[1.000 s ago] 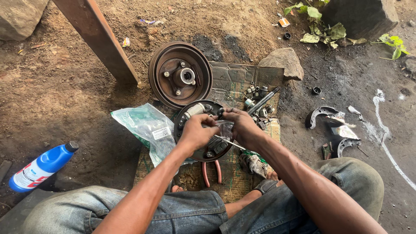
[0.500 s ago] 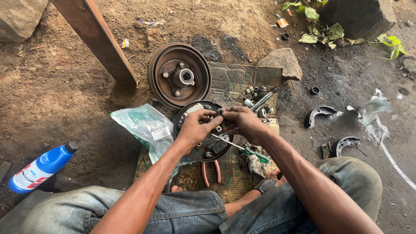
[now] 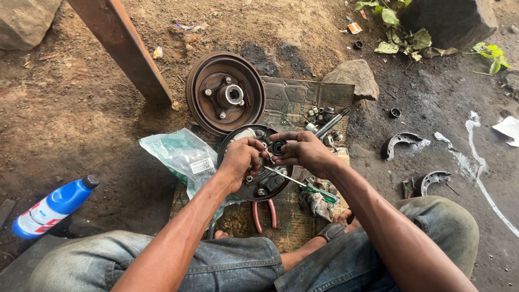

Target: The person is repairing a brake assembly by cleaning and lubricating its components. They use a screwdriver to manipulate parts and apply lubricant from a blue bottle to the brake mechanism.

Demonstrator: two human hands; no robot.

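A: Entry. Both hands work over the brake backing plate, which lies flat on the cardboard in front of the knees. Right hand pinches a small black rubber cup seal between thumb and fingertips, just above the plate's upper rim.

B: Left hand?

A: Fingers curled tight beside the seal; they probably grip a small part, but it is too hidden to name. A green-handled screwdriver lies across the plate.

B: Handling note?

A: My judgement: keep the seal square, lip undamaged, grit off it, given the dirt all round.

B: Containers?

A: A clear plastic bag left of the plate, with a white label; contents unreadable. A blue bottle lies capped, well apart. The rusty brake drum stands behind.
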